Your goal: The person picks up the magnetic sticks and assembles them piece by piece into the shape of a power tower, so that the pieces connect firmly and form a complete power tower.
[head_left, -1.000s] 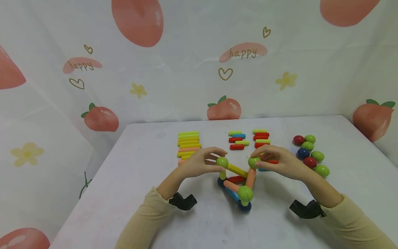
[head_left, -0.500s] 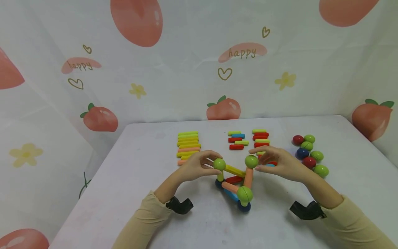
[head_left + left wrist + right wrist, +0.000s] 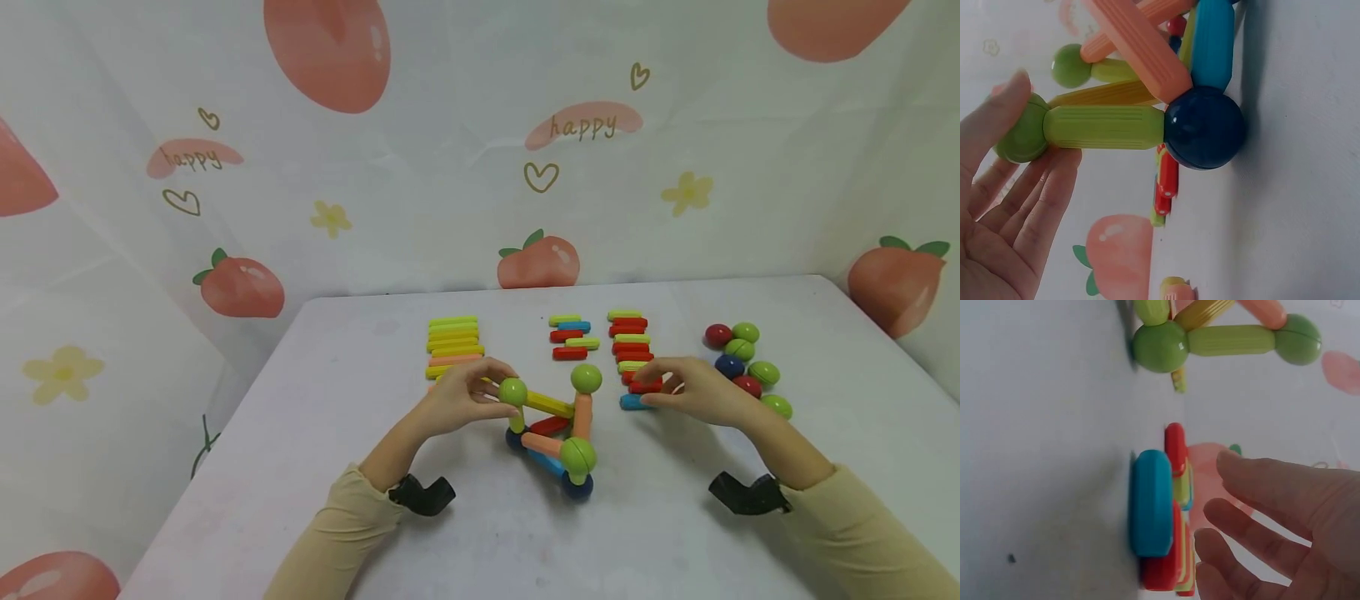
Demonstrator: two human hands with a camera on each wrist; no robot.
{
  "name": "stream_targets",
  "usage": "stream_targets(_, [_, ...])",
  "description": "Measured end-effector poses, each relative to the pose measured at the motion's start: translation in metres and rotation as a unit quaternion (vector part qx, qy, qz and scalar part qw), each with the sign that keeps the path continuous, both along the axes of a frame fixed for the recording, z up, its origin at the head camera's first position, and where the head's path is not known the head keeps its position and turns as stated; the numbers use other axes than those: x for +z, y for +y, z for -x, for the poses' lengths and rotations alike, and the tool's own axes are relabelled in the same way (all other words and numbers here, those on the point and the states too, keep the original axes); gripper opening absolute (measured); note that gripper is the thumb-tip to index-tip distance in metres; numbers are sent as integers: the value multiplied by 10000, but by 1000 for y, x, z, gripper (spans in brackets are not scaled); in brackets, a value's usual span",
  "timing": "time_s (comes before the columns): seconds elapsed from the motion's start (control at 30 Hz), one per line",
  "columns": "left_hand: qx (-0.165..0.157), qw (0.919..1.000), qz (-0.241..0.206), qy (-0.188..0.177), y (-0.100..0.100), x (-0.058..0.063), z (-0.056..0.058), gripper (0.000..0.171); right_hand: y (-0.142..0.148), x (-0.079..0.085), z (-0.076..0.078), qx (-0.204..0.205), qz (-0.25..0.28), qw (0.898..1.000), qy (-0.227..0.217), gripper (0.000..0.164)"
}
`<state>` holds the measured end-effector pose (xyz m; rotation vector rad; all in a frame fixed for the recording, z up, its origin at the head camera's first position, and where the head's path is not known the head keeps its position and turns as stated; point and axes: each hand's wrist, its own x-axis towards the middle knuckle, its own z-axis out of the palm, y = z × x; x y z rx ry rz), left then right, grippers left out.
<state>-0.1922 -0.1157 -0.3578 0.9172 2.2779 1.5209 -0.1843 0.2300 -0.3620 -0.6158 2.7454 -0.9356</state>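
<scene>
A frame of magnetic building sticks and balls stands on the table in the head view, with green balls on top and dark blue balls [image 3: 577, 486] below. My left hand [image 3: 463, 402] pinches its upper left green ball [image 3: 513, 392] between thumb and fingers. A light green stick [image 3: 1105, 127] joins that ball to a dark blue ball [image 3: 1205, 128] in the left wrist view. My right hand [image 3: 693, 392] is apart from the frame, over the near end of a stick row. Its fingers are spread beside a short blue stick [image 3: 1152, 503] and hold nothing visible.
Yellow, green and peach sticks [image 3: 453, 342] lie in a column behind my left hand. Short sticks [image 3: 570, 337] form a second group at the back middle. Several loose balls [image 3: 739, 350] sit at the right. A printed cloth [image 3: 420, 167] hangs behind the table.
My right hand has left the upper right green ball and moved right to the short sticks. My left hand has shifted slightly left with the frame.
</scene>
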Motion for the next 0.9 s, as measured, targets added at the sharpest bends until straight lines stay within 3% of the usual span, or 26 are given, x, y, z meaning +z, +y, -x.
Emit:
stream_targets(0.4, [-59,9996,114,-266,-5,1,3,44,-2,-17,3,-154,-458,9988,16,26])
stream_targets(0.6, [-46,9995,115,-275,-5,0,4,44,-6,-14,2,-162,-849,9962,76,22])
stream_targets(0.77, [-65,9996,-28,-284,1,-3,4,44,-10,8,-3,-354,-150,9975,588,23])
stream_targets(0.9, [-68,9997,-76,-200,9,-5,5,43,-20,24,-6,-564,734,9858,1400,25])
